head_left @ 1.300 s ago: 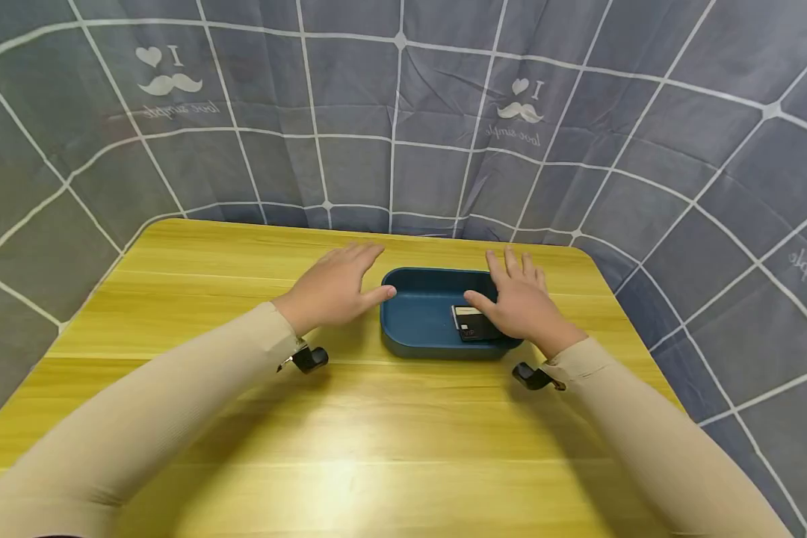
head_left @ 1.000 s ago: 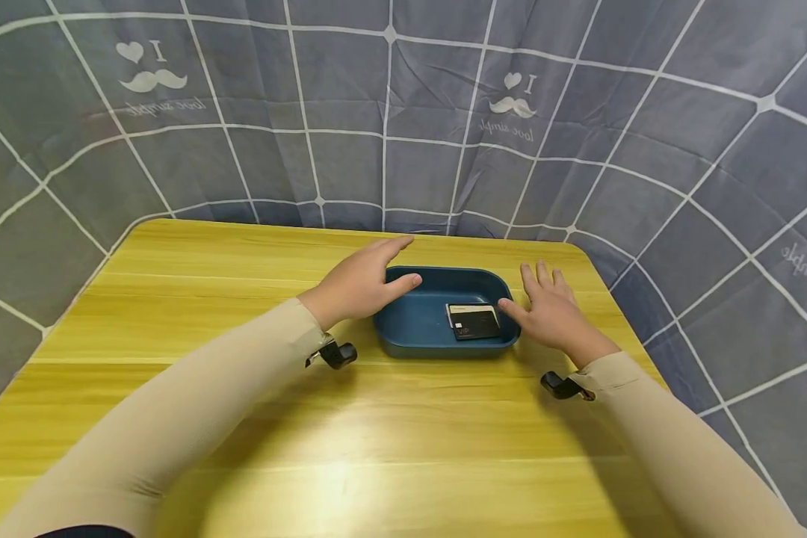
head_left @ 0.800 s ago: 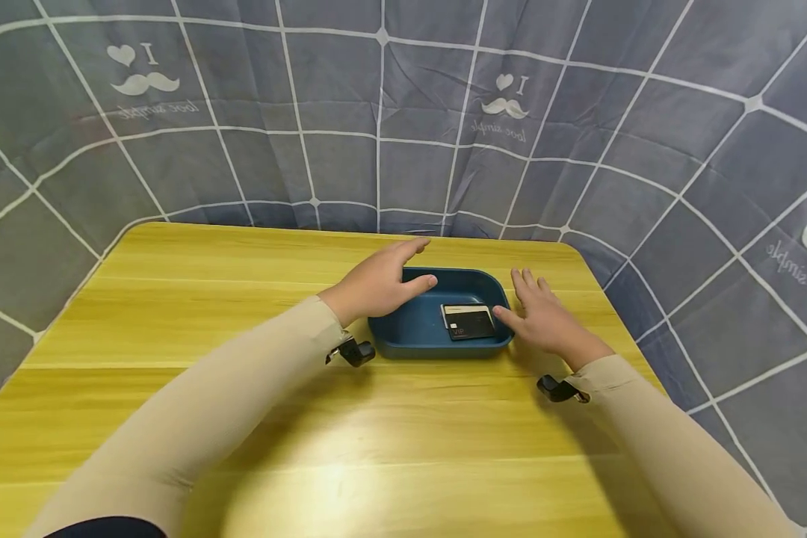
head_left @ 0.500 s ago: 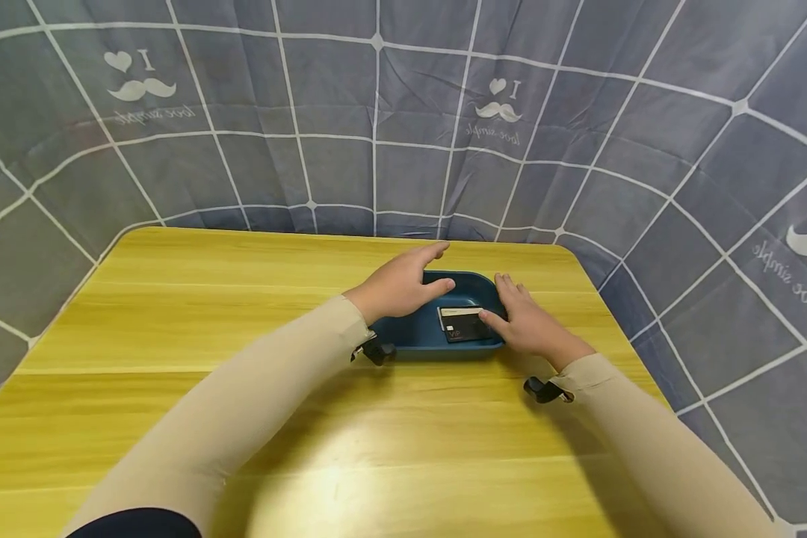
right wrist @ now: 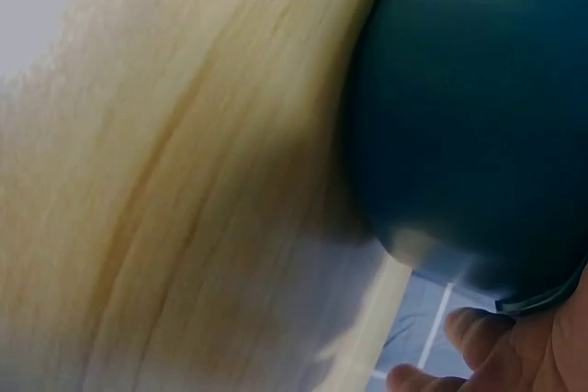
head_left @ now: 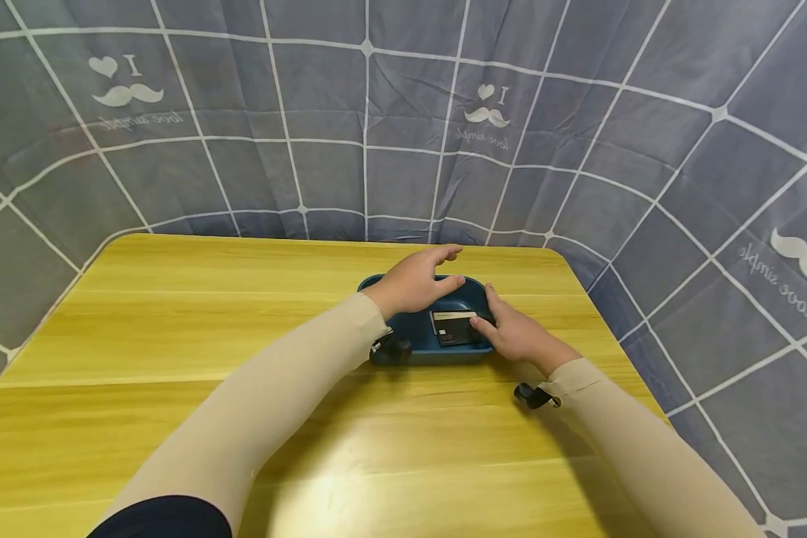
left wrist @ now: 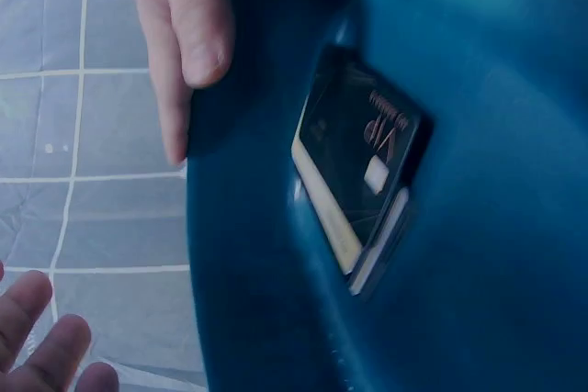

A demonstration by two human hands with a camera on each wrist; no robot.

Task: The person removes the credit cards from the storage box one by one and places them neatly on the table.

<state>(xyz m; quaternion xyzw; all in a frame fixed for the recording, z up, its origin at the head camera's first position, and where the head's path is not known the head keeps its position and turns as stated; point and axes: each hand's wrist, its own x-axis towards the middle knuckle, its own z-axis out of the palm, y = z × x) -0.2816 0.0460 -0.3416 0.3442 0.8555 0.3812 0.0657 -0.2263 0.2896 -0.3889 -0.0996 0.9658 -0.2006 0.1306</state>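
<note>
A dark blue oval-cornered plastic tray [head_left: 444, 359] sits on the table. Inside it, toward the right, lies a small stack of cards with a black VIP card [head_left: 452, 334] on top; a cream edge shows from beneath, clearer around the card [left wrist: 354, 130] in the left wrist view. My right hand [head_left: 519, 334] holds the tray's right end, thumb over the rim on the inside and fingers outside. My left hand [head_left: 413, 283] hovers above the tray's left part with fingers extended and thumb apart, holding nothing. It hides part of the tray's inside.
The wood-grain table [head_left: 195, 314] spreads around the tray. A grey checked curtain [head_left: 403, 179] hangs behind and at both sides. A small black camera [head_left: 531, 396] is strapped under the right wrist, another [head_left: 395, 348] under the left.
The left hand has moved right, from beside the tray to above it. The right hand drew off the cards to the right, then came back to grip the right rim. The view has shifted slightly.
</note>
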